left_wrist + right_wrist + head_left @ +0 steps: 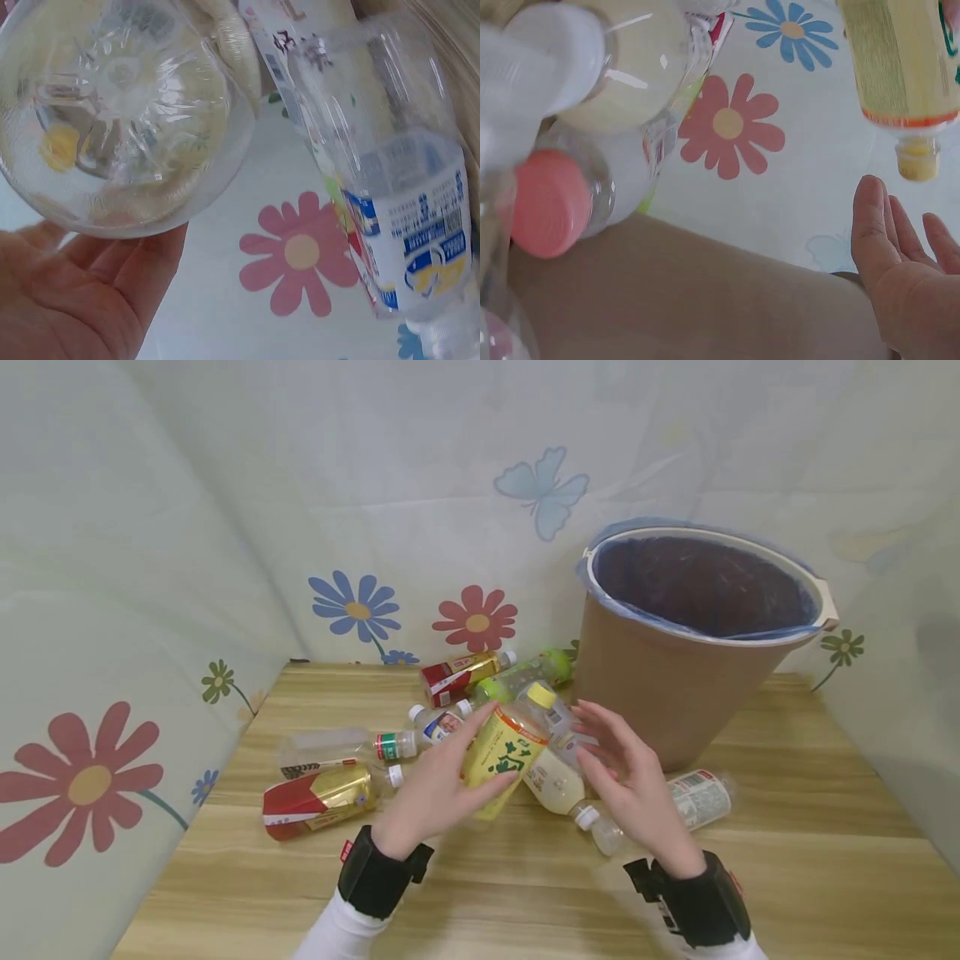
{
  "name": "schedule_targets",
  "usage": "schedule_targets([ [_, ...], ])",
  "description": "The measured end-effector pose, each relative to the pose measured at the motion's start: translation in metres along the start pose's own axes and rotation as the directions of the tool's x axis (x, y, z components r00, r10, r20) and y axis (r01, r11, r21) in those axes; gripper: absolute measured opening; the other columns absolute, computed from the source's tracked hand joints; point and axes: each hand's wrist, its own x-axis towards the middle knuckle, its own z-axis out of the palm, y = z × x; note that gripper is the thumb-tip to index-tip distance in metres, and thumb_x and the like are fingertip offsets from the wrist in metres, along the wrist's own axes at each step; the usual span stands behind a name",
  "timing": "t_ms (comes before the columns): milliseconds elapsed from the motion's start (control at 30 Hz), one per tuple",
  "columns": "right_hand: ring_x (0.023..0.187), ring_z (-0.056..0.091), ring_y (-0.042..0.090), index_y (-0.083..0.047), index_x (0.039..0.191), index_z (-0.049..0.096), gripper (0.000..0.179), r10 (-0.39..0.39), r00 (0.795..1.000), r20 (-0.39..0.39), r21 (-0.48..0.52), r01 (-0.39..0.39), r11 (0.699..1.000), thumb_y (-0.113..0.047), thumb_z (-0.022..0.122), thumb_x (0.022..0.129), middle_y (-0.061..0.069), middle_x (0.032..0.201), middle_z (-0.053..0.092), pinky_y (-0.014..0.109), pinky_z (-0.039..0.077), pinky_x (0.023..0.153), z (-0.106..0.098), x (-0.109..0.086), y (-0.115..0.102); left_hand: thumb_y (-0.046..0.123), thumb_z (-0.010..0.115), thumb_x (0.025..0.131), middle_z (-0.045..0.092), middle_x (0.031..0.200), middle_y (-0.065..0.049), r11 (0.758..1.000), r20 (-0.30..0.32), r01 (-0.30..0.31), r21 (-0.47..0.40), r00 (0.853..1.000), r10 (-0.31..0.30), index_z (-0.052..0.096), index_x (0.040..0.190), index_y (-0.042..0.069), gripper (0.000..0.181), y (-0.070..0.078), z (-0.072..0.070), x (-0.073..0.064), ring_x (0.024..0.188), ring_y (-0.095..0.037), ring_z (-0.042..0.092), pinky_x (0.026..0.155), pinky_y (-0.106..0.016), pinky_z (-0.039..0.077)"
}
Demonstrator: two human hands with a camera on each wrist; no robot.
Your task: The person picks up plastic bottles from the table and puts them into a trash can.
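A plastic bottle (501, 752) with a yellow label and yellow cap (541, 695) is tilted above the table, gripped by my left hand (427, 795) between thumb and fingers. Its clear ridged base fills the upper left of the left wrist view. My right hand (637, 789) has its fingers spread and nothing in them; in the right wrist view the fingertips (870, 191) are near the yellow cap, apart from it. Below the hands lie a cream-coloured bottle (553, 783) with a white cap and a clear bottle with a blue-and-white label (439, 723).
A brown bin (637, 693) lined with a blue bag stands at the back right. Red-and-gold bottles (318, 800) lie at the left and back, near a clear bottle (330, 747) and a green one (532, 673). A pale-labelled bottle (699, 800) lies beside the right hand.
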Motion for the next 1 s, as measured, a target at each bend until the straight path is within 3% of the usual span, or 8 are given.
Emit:
schedule_targets([
  [133,0.121,0.060,0.000,-0.001,0.148,0.044,0.054,0.063,0.998,0.023,0.049,-0.064,0.997,0.007,0.057,0.096,0.002,0.140,0.058,0.013,0.051,0.098,0.006,0.004,-0.002,0.039,0.074,0.091,0.064,0.128,-0.003,0.988,-0.054,0.037,-0.151,0.998,-0.045,0.026,0.159,0.027,0.084,0.004,0.005,0.008,0.095,-0.012,0.064,0.074,-0.025,0.058],
  [233,0.122,0.060,0.000,-0.003,0.151,0.040,0.056,0.090,0.995,0.050,0.064,-0.093,0.994,0.004,0.056,0.098,0.020,0.141,0.055,0.013,0.051,0.098,0.011,0.004,-0.003,0.038,0.072,0.093,0.063,0.130,-0.004,0.966,-0.095,0.054,-0.254,0.992,-0.080,0.026,0.160,0.023,0.082,0.008,0.009,0.013,0.105,-0.015,0.066,0.080,-0.027,0.060],
  [367,0.123,0.057,-0.002,-0.007,0.156,0.034,0.060,0.106,0.989,0.101,0.071,-0.113,0.991,0.002,0.054,0.100,0.024,0.145,0.051,0.014,0.051,0.099,0.018,0.001,-0.002,0.039,0.068,0.096,0.062,0.131,-0.007,0.935,-0.108,0.090,-0.342,0.985,-0.134,0.026,0.160,0.018,0.080,0.013,0.014,0.014,0.111,-0.019,0.065,0.082,-0.029,0.061],
  [500,0.124,0.055,-0.003,-0.015,0.159,0.030,0.064,0.113,0.983,0.143,0.055,-0.122,0.991,-0.001,0.053,0.101,0.022,0.150,0.048,0.014,0.049,0.101,0.023,-0.003,-0.001,0.039,0.065,0.098,0.063,0.129,-0.008,0.927,-0.105,0.080,-0.367,0.986,-0.127,0.026,0.160,0.016,0.077,0.014,0.018,0.013,0.107,-0.019,0.066,0.080,-0.027,0.061],
  [667,0.123,0.055,-0.002,-0.017,0.160,0.028,0.068,0.105,0.985,0.140,0.048,-0.112,0.993,0.000,0.054,0.101,0.021,0.149,0.047,0.015,0.051,0.100,0.026,-0.004,0.000,0.042,0.061,0.099,0.065,0.126,-0.008,0.921,-0.084,0.081,-0.381,0.989,-0.122,0.026,0.159,0.017,0.074,0.017,0.022,0.013,0.102,-0.017,0.067,0.081,-0.028,0.062],
  [1000,0.119,0.056,0.001,-0.019,0.162,0.022,0.075,0.114,0.985,0.132,0.037,-0.120,0.992,0.001,0.057,0.099,0.023,0.145,0.049,0.016,0.052,0.097,0.024,-0.004,0.002,0.044,0.050,0.104,0.058,0.144,-0.006,0.938,-0.030,0.065,-0.340,0.996,-0.079,0.018,0.162,0.021,0.070,0.022,0.028,0.006,0.128,-0.018,0.061,0.105,-0.040,0.054],
])
